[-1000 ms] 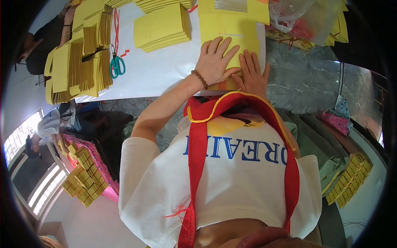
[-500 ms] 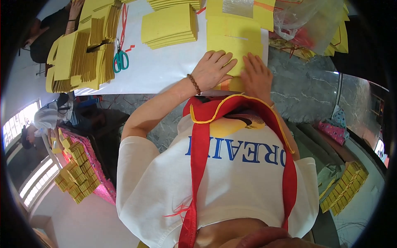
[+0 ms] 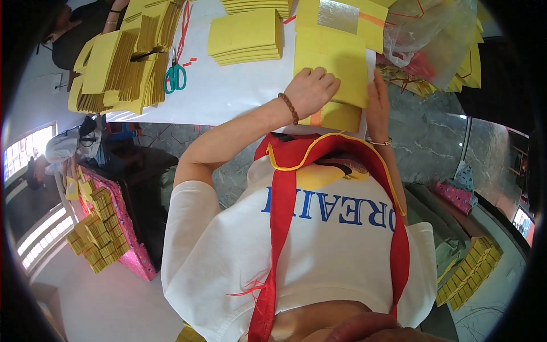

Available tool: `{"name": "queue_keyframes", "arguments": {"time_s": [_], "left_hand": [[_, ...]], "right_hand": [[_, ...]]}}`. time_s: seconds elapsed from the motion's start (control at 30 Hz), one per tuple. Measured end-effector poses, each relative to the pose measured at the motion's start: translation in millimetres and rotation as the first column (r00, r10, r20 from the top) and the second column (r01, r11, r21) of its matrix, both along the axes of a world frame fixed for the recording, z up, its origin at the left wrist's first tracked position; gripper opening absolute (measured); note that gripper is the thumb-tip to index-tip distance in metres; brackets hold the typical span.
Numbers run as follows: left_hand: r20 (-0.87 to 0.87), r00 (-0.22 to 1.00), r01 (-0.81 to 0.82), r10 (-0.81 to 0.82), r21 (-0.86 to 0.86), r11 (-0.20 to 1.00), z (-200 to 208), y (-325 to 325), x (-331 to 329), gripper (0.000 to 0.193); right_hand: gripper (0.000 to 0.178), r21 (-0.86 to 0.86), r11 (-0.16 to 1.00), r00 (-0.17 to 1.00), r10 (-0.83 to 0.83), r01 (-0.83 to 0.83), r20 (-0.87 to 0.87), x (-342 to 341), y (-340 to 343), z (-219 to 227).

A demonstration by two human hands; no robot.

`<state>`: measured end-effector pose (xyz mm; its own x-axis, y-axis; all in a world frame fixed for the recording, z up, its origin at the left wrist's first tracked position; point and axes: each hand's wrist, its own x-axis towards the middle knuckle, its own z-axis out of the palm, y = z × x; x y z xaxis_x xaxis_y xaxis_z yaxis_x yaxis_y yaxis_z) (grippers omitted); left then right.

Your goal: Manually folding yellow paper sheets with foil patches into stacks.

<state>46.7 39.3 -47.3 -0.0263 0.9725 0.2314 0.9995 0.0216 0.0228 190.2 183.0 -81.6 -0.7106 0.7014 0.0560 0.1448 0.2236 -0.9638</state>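
A folded yellow paper piece lies at the table's near right, with a second yellow panel showing below its lower edge. My left hand, a bead bracelet at its wrist, is closed at the lower left of the folded paper. Its fingers are bent and the tips hidden. Along the paper's right edge stands my right hand, fingers straight and fairly close together. Past the folded paper, another yellow piece carries a silvery rectangle and an orange strip.
Stacked yellow folded papers crowd the white table's left side. Teal-handled scissors lie beside them with red strips. Another yellow stack sits mid-table. A clear plastic bag is at the right. Another person's arm shows at far left.
My left hand has gone from lying flat on the yellow paper to bent fingers. My right hand has moved off the paper to its right edge. The upper panel now reaches lower over the piece.
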Motion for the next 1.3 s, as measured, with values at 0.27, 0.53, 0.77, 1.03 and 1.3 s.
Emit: {"name": "queue_keyframes", "arguments": {"time_s": [0.27, 0.53, 0.77, 1.03, 1.3], "left_hand": [[-0.081, 0.968, -0.185, 0.238, 0.410, 0.893, 56.1, -40.4, -90.5, 0.051], [-0.103, 0.919, -0.361, 0.380, 0.165, 0.918, -18.2, -81.8, -171.4, 0.045], [-0.149, 0.918, -0.360, 0.368, 0.075, 0.930, -17.2, -73.8, -175.5, 0.051], [-0.169, 0.914, -0.404, 0.370, -0.286, 0.869, -21.9, -79.8, -174.4, 0.071], [0.009, 0.933, -0.351, 0.360, -0.192, 0.916, -30.7, -88.0, -172.3, 0.079]], "right_hand": [[0.043, -0.277, 0.951, 0.983, -0.166, 0.140, -0.075, 16.8, -19.3, 2.5], [0.037, -0.351, 0.930, 0.981, -0.159, 0.111, -0.110, 19.2, -18.1, -21.5], [0.034, -0.360, 0.929, 0.989, -0.121, 0.085, -0.079, 24.3, -19.7, -34.3], [0.030, -0.226, 0.969, 0.994, -0.109, 0.103, -0.017, 24.2, -18.9, -37.9], [0.030, 0.294, 0.951, 0.994, -0.109, 0.098, 0.021, 21.8, -25.2, -8.3]]}}
